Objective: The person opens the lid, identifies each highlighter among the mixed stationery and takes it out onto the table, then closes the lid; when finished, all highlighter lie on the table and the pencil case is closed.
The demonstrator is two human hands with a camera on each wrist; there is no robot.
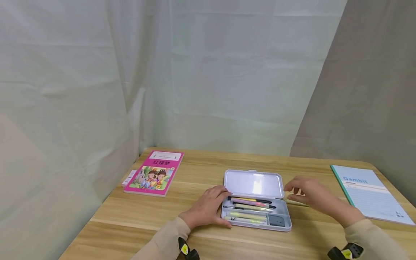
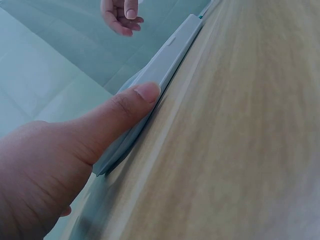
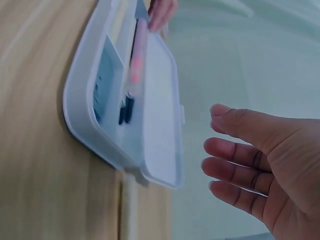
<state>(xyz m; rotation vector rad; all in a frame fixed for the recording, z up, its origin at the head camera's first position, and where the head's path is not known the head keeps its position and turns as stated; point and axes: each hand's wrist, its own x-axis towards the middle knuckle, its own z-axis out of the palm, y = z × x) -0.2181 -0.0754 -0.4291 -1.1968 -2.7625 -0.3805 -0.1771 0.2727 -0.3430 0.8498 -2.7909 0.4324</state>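
Observation:
A white pencil case (image 1: 254, 183) lies with its lid raised on the wooden table. Inside its tray are several pens and highlighters (image 1: 249, 206), with a dark grey eraser (image 1: 276, 220) in the small right compartment. My left hand (image 1: 208, 207) holds the left end of the case, thumb (image 2: 125, 107) along the front wall and fingers by the lid hinge. Off the right side, my right hand (image 1: 310, 195) hovers with fingers loosely bent and nothing in them. Below it on the table lies a thin pale stick-like item (image 1: 297, 203), partly hidden in the head view.
A pink illustrated book (image 1: 156, 173) lies at the far left, over a pale striped item (image 1: 129, 177). To the right is a white and teal "Gambit" notebook (image 1: 370, 191). Pale curtains (image 1: 227, 72) hang behind the table (image 1: 195, 160).

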